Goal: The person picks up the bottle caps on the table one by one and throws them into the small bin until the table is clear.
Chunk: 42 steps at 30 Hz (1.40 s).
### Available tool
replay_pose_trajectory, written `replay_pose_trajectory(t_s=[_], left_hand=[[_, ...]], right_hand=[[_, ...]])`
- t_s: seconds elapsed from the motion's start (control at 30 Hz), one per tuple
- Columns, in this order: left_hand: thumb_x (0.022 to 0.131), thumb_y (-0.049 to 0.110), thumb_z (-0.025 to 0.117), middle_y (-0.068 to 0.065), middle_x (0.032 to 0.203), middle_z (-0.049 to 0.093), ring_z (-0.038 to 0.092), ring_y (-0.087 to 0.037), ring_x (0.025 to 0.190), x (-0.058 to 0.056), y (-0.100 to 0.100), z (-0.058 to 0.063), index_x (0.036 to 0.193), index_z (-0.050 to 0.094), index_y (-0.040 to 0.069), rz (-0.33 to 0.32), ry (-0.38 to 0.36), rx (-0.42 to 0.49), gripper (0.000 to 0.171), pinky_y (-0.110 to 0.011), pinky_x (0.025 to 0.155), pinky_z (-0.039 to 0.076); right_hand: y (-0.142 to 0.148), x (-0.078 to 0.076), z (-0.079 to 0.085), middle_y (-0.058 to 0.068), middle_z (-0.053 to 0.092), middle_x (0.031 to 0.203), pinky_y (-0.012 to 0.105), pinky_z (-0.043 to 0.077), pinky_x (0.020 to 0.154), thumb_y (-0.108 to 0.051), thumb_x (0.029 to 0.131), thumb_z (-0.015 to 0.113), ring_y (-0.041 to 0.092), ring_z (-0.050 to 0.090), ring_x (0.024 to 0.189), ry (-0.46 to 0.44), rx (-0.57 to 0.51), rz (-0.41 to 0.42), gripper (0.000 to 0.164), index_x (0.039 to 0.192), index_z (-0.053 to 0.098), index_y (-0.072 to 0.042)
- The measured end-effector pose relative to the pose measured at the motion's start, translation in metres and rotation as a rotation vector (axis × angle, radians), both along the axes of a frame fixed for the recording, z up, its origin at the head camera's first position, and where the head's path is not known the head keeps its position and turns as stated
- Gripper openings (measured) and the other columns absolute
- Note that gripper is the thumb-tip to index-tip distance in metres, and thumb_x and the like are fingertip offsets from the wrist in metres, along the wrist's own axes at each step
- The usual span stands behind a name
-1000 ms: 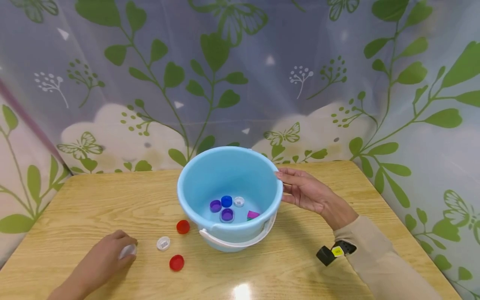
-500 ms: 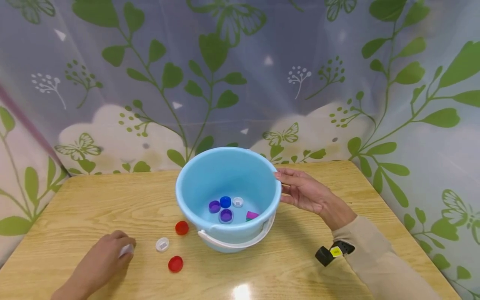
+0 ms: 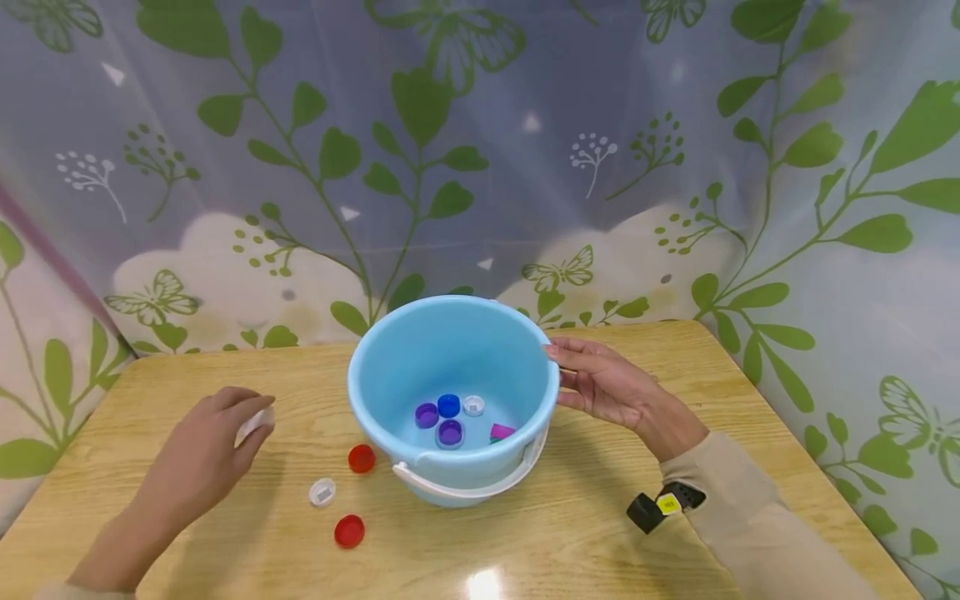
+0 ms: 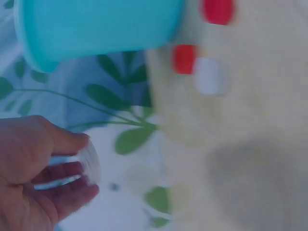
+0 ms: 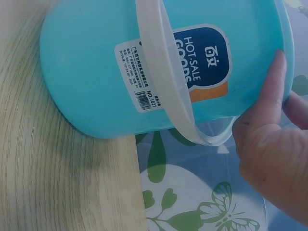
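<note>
My left hand (image 3: 206, 458) pinches a white bottle cap (image 3: 255, 423) between thumb and fingers, raised above the left part of the table. The left wrist view shows this cap (image 4: 90, 162) edge-on, somewhat blurred. My right hand (image 3: 611, 387) grips the right side of the light blue bucket (image 3: 450, 321) at its rim. Inside the upright bucket lie purple caps (image 3: 427, 415), a blue cap (image 3: 448, 406), a white cap (image 3: 473, 406) and a pink piece (image 3: 502, 432). On the table left of it are two red caps (image 3: 349, 531) and another white cap (image 3: 322, 492).
The bucket's white handle (image 3: 472, 487) hangs down at its front. A wooden table (image 3: 585, 533) carries everything, with a leaf-patterned cloth (image 3: 480, 167) behind and at the sides. A label (image 5: 202, 62) is on the bucket's outer wall.
The left hand has lifted the white cap off the table and moved upward and away from the near edge. The right hand stays at the bucket's rim.
</note>
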State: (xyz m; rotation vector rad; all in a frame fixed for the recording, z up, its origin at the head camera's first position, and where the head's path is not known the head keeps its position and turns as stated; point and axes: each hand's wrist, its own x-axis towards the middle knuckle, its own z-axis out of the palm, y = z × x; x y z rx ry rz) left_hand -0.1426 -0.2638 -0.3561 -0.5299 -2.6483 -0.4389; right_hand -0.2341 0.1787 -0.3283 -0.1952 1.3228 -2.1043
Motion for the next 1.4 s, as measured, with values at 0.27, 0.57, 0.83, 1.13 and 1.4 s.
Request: replay_pose_trajectory(t_s=[0.27, 0.57, 0.83, 1.13, 1.4], left_hand=[[0.074, -0.002, 0.077, -0.016, 0.113, 0.06, 0.056, -0.036, 0.102, -0.02, 0.027, 0.058, 0.113, 0.065, -0.004, -0.122, 0.236, 0.096, 0.04, -0.047, 0.071, 0.049], [0.083, 0.007, 0.074, -0.016, 0.11, 0.061, 0.056, -0.033, 0.103, -0.036, 0.073, 0.073, 0.113, 0.066, -0.005, -0.281, 0.281, 0.099, 0.034, -0.048, 0.081, 0.053], [0.081, 0.006, 0.075, -0.013, 0.111, 0.062, 0.057, -0.029, 0.104, -0.039, 0.112, 0.056, 0.113, 0.068, -0.001, -0.395, 0.22, 0.136, 0.033, -0.045, 0.084, 0.054], [0.084, 0.011, 0.074, -0.003, 0.111, 0.062, 0.056, -0.018, 0.108, -0.04, 0.135, 0.046, 0.109, 0.072, 0.006, -0.443, 0.049, 0.209, 0.025, -0.037, 0.091, 0.051], [0.082, 0.013, 0.075, 0.0, 0.11, 0.063, 0.056, -0.018, 0.107, -0.041, 0.136, 0.049, 0.107, 0.073, 0.009, -0.428, -0.083, 0.153, 0.025, -0.037, 0.093, 0.049]], right_hand=[[-0.002, -0.001, 0.0, 0.011, 0.06, 0.104, 0.029, 0.057, 0.073, -0.012, 0.101, 0.049, 0.019, 0.066, 0.087, -0.002, -0.014, 0.007, 0.026, 0.124, 0.05, 0.001], [-0.001, -0.002, -0.002, 0.012, 0.059, 0.105, 0.028, 0.057, 0.073, -0.012, 0.1, 0.05, 0.019, 0.066, 0.087, 0.002, -0.034, 0.023, 0.03, 0.127, 0.046, 0.003], [-0.001, 0.001, -0.006, 0.008, 0.06, 0.101, 0.028, 0.057, 0.074, -0.011, 0.1, 0.05, 0.017, 0.065, 0.088, -0.007, -0.037, 0.004, 0.022, 0.12, 0.054, -0.001], [-0.002, 0.0, -0.008, 0.008, 0.061, 0.1, 0.028, 0.057, 0.076, -0.01, 0.101, 0.048, 0.017, 0.064, 0.088, 0.007, -0.041, 0.001, 0.021, 0.118, 0.056, -0.001], [0.0, 0.0, -0.005, 0.008, 0.06, 0.101, 0.028, 0.057, 0.076, -0.011, 0.101, 0.048, 0.017, 0.064, 0.089, 0.019, -0.046, 0.003, 0.022, 0.12, 0.055, -0.002]])
